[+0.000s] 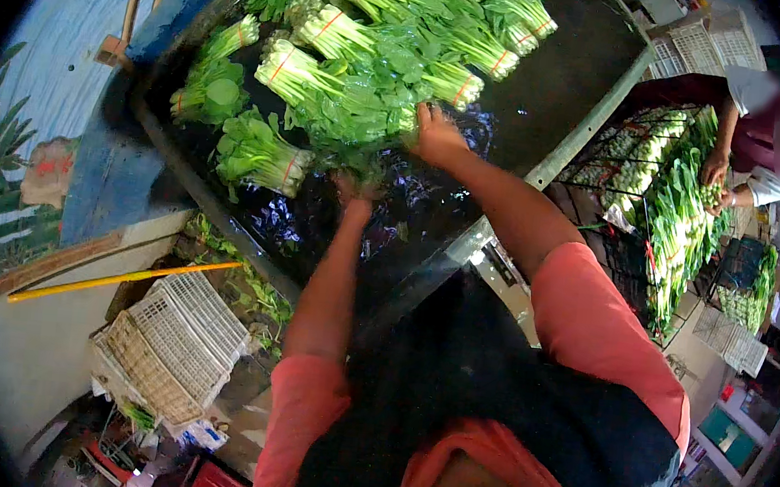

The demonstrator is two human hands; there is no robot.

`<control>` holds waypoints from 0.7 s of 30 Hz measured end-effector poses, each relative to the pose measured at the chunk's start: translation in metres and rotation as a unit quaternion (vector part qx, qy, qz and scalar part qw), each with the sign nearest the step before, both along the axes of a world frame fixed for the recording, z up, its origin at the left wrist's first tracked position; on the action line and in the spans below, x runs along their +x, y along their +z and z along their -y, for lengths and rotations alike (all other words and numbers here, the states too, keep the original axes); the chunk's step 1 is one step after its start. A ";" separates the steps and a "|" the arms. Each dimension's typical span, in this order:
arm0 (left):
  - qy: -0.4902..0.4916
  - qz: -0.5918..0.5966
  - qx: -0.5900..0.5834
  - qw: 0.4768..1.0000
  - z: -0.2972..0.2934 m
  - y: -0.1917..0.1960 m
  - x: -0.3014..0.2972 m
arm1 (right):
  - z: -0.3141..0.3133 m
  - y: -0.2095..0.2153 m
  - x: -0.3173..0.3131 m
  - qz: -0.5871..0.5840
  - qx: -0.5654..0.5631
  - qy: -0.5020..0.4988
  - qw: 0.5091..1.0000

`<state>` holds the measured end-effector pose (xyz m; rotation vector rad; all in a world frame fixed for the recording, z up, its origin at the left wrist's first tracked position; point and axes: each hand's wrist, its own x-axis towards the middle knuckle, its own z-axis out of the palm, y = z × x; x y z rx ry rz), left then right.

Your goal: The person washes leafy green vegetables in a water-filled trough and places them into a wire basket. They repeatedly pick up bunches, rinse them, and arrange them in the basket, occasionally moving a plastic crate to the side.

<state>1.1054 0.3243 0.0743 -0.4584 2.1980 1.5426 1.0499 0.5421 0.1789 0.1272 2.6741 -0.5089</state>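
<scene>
While bundled leafy greens (365, 102) float in a dark water trough (563, 73), one bunch is clutched by both grips — left hand (355, 189), right hand (437, 134).

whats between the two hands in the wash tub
In the head view, the leafy end of a green vegetable bunch lies between the left hand and the right hand, over dark water.

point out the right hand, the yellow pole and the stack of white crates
right hand (436, 136), head view, back of the hand on the greens
yellow pole (118, 281), head view, middle of its length
stack of white crates (179, 341), head view, lattice side of the upper crate
</scene>
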 end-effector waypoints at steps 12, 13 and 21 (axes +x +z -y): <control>-0.308 -0.201 -0.365 0.855 0.056 0.142 0.095 | -0.064 0.032 -0.063 0.262 0.128 0.381 0.877; -0.360 -0.312 -0.375 0.795 0.042 0.167 0.078 | -0.057 0.058 -0.063 0.251 0.124 0.370 0.886; -0.455 -0.150 -0.318 0.818 -0.021 0.110 0.075 | -0.059 0.021 0.000 0.017 -0.091 0.467 0.879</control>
